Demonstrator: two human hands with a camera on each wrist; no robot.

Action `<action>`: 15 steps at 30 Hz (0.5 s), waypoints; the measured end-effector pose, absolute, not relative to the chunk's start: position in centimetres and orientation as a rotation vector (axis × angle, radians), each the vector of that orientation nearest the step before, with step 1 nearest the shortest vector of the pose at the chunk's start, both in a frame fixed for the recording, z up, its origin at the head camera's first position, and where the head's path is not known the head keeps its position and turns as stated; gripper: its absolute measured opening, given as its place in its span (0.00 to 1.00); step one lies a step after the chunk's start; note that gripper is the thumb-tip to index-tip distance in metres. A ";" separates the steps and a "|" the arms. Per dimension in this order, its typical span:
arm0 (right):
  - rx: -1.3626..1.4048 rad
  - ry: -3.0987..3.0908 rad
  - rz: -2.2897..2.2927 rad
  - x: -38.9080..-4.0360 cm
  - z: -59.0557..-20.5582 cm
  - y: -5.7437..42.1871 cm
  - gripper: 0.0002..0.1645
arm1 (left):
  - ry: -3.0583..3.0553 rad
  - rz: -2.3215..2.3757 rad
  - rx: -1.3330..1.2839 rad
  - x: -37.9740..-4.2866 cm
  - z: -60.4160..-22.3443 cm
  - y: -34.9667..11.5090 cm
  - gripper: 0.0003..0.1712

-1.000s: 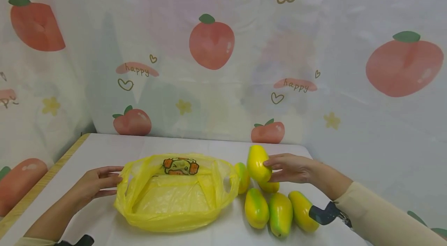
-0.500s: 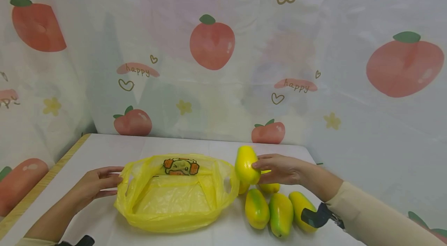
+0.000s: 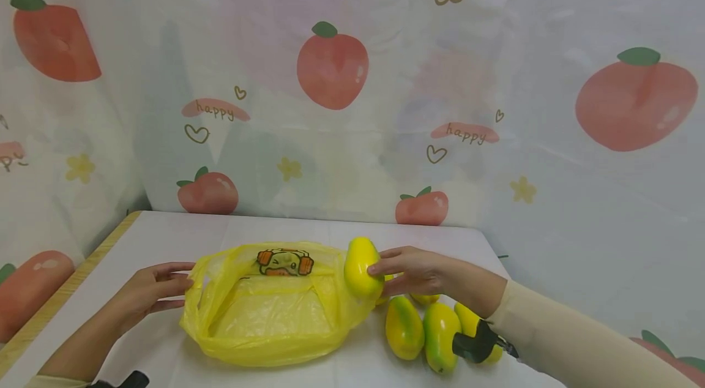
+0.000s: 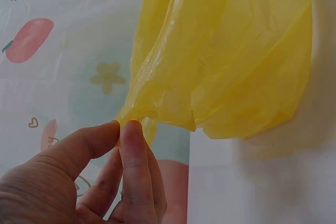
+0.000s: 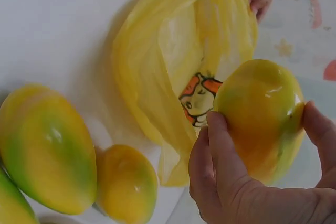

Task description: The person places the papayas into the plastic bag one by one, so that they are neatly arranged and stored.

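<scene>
A yellow plastic bag with a cartoon duck print stands with its mouth spread on the table. My left hand pinches its left handle edge between thumb and fingertips, as the left wrist view shows at the handle edge of the bag. In my right hand is a yellow-green mango, held upright between thumb and fingers over the bag's right handle. The right wrist view shows that gripped mango beside the bag's mouth. No fruit shows inside the bag.
On the white tabletop, right of the bag, lie several more mangoes, some partly hidden behind my right hand and wrist strap. Behind the table hangs a fruit-patterned cloth.
My right hand has carried the mango leftward, from above the other mangoes to the bag's right edge. The left hand and the bag stay where they were.
</scene>
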State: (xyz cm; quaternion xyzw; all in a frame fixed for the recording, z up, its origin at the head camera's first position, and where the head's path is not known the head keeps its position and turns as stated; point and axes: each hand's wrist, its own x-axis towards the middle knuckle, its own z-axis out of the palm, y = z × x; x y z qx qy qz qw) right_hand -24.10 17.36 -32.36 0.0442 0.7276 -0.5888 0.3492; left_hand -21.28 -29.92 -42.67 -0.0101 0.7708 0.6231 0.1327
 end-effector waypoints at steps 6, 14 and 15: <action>0.160 1.929 -1.470 -24.0 -32.9 15.2 0.43 | 2.238 1.804 -0.040 -21.2 -42.6 -29.9 0.40; 0.182 1.914 -1.467 -23.9 -33.3 13.1 0.46 | 2.227 1.811 -0.043 -21.2 -42.6 -29.9 0.40; 0.183 1.908 -1.475 -23.9 -33.4 12.9 0.46 | 2.229 1.810 -0.039 -21.2 -42.6 -29.9 0.40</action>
